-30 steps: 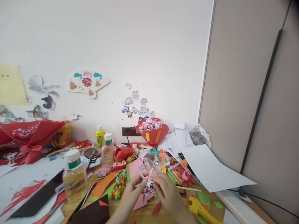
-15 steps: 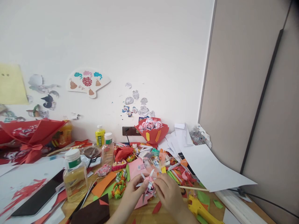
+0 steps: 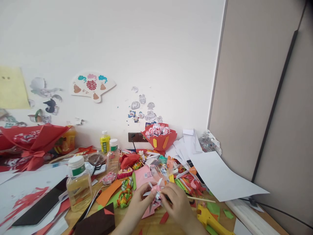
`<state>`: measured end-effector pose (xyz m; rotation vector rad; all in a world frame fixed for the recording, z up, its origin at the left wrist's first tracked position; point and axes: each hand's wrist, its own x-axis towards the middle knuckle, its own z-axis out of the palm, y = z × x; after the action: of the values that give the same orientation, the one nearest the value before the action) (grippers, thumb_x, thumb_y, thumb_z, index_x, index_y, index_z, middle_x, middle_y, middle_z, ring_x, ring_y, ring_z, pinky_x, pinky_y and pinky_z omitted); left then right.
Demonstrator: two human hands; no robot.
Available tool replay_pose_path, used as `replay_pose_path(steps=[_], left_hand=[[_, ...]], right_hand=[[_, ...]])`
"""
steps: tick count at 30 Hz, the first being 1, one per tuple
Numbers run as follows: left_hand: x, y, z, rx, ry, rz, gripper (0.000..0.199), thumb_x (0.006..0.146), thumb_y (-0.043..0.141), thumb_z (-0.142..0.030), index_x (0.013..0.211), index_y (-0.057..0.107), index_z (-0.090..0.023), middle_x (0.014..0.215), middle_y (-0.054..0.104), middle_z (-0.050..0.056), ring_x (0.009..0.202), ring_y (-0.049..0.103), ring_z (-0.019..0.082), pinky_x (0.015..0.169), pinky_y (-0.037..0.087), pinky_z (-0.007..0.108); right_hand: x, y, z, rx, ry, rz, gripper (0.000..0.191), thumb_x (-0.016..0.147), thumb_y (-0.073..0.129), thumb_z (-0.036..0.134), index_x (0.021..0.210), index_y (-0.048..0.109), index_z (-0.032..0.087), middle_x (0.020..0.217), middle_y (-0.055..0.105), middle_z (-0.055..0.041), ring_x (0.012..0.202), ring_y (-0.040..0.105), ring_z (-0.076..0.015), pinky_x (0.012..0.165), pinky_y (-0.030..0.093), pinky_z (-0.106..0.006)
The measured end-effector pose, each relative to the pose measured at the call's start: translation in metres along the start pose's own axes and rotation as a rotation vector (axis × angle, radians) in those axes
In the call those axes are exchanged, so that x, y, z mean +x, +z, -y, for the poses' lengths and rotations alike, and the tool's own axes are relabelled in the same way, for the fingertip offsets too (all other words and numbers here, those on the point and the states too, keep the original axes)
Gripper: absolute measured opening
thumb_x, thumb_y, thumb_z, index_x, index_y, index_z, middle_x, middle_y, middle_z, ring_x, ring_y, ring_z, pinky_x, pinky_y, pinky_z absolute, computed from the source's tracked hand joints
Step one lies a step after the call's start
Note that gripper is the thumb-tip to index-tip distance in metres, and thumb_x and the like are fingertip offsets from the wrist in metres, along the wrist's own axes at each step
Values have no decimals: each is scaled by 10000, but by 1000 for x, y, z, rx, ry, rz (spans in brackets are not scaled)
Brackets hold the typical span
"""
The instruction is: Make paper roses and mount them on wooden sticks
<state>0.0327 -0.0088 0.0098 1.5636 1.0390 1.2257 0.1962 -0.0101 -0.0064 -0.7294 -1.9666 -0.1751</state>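
A pink and white folded-paper flower point(image 3: 155, 188) with pointed white strips sticking out is held between both hands, low in the middle of the view. My left hand point(image 3: 141, 197) pinches its left side with thumb and forefinger. On the other side, my right hand point(image 3: 176, 199) has its fingers closed at the flower's edge, and they partly cover it. A thin wooden stick point(image 3: 201, 198) juts out to the right from behind my right hand; its near end is hidden. Pink paper point(image 3: 141, 174) lies just behind the hands.
A yellow glue gun point(image 3: 211, 220) lies to the right, near white paper sheets point(image 3: 225, 179). Bottles point(image 3: 79, 186) and a dark phone-like slab point(image 3: 42, 205) are at left. A red-wrapped bouquet point(image 3: 158, 140) stands by the wall. Coloured paper scraps point(image 3: 124, 195) cover much of the table.
My right hand's fingers have shifted slightly at the flower's edge. The stick's far end has moved a little left and down. Both hands keep hold of the flower.
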Motion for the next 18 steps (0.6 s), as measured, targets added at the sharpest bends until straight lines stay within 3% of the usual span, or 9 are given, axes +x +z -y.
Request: replay_pose_path(steps=[7, 12, 18], left_hand=[[0, 0, -1, 25, 28, 14, 503, 672, 625, -585, 889, 670, -134, 835, 677, 82, 801, 605, 230, 701, 492, 294], [0, 0, -2, 25, 15, 40, 519, 671, 615, -596, 899, 666, -133, 774, 647, 54, 716, 571, 194, 627, 468, 270], [2, 1, 1, -17, -88, 38, 592, 573, 637, -676, 780, 670, -122, 639, 593, 17, 589, 516, 152, 531, 413, 244]], right_hand=[[0, 1, 0, -34, -1, 19, 172, 928, 388, 186, 830, 528, 196, 744, 567, -31, 672, 536, -154, 601, 426, -255], [1, -1, 3, -30, 1, 3, 195, 945, 355, 205, 864, 532, 200, 737, 596, -25, 654, 560, -149, 590, 434, -246], [0, -4, 2, -172, -111, 52, 265, 959, 291, 177, 919, 553, 176, 748, 617, -51, 675, 595, -160, 604, 450, -252]])
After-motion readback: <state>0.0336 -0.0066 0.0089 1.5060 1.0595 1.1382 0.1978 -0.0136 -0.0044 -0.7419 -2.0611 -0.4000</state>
